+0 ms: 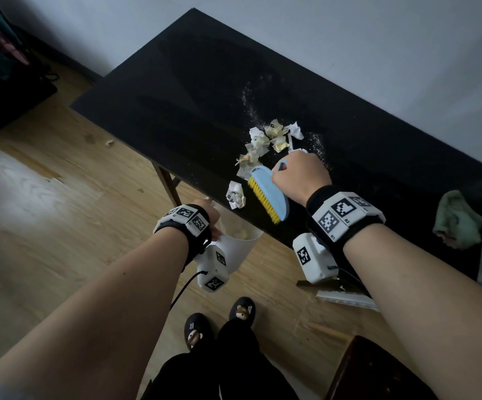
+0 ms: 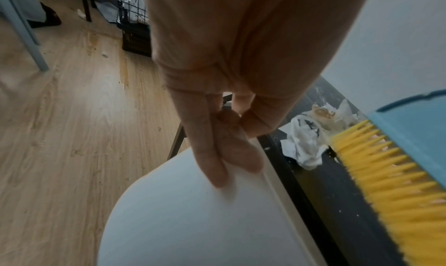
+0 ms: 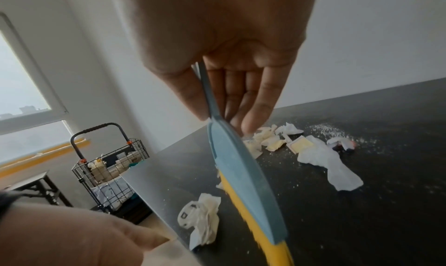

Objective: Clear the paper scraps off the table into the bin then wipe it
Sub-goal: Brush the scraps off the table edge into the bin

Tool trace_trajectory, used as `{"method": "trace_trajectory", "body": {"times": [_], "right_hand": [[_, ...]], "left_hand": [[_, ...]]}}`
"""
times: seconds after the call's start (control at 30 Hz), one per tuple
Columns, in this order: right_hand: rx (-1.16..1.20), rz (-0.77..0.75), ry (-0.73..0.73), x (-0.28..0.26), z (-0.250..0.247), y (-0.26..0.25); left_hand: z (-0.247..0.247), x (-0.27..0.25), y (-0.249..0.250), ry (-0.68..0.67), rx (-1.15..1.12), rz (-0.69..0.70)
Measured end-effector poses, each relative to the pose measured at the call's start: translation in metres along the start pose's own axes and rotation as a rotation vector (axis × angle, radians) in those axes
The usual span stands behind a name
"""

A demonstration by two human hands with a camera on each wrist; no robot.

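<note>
While most of the paper scraps (image 1: 265,140) lie in a loose heap on the table (image 1: 176,82), near its front edge, you are only partway through the clearing. One crumpled scrap (image 1: 236,194) sits apart from the heap, right at the table edge and just beside the yellow bristles of the brush (image 1: 268,194), so it looks next in line to go over. Your right hand (image 1: 300,176) has its grip closed round the blue handle of that brush, with the bristles down on the table between the heap and the edge. Below the edge, your left hand (image 1: 214,223) keeps a pinching grip on the rim of the white bin (image 1: 239,249), fingers on the outside wall, holding it against the table side under the lone scrap. Something pale yellow shows inside the bin, so I judge a little has already gone in, though you cannot tell how much from here.

Fine white crumbs (image 1: 251,102) are scattered over the dark surface round the heap and beyond it; these will also need brushing or wiping. A green cloth (image 1: 456,220) lies untouched at the right end of the table, well apart from both hands, so the wiping has not begun. One small scrap (image 1: 109,142) lies on the wooden floor (image 1: 46,197) to the left, outside the bin.
</note>
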State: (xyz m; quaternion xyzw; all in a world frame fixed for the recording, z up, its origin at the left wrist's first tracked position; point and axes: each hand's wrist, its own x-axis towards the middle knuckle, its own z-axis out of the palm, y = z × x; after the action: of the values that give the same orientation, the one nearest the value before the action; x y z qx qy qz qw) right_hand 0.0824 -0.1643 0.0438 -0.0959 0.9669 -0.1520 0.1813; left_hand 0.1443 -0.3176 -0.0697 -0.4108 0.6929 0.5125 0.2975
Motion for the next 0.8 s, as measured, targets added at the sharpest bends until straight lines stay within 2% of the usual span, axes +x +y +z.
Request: {"method": "trace_trajectory", "body": {"times": [0.17,0.27,0.5,0.7,0.8], "right_hand": [[0.020,-0.054,0.145,0.009,-0.007,0.000],[-0.025,-0.100,0.131,0.013,-0.004,-0.003],[-0.085,-0.124,-0.010,0.014,-0.002,-0.006],[-0.018,-0.132,0.164,0.019,-0.009,-0.009],[-0.065,-0.156,0.097,0.024,-0.004,-0.009]], "left_hand": [[-0.003,0.001,-0.001,-0.008,-0.002,-0.011],[-0.003,0.005,-0.002,-0.026,0.004,-0.005],[-0.008,0.006,-0.003,-0.032,-0.006,-0.006],[-0.011,0.006,-0.002,-0.026,-0.018,-0.025],[-0.012,0.006,-0.002,-0.038,-0.004,-0.018]]}}
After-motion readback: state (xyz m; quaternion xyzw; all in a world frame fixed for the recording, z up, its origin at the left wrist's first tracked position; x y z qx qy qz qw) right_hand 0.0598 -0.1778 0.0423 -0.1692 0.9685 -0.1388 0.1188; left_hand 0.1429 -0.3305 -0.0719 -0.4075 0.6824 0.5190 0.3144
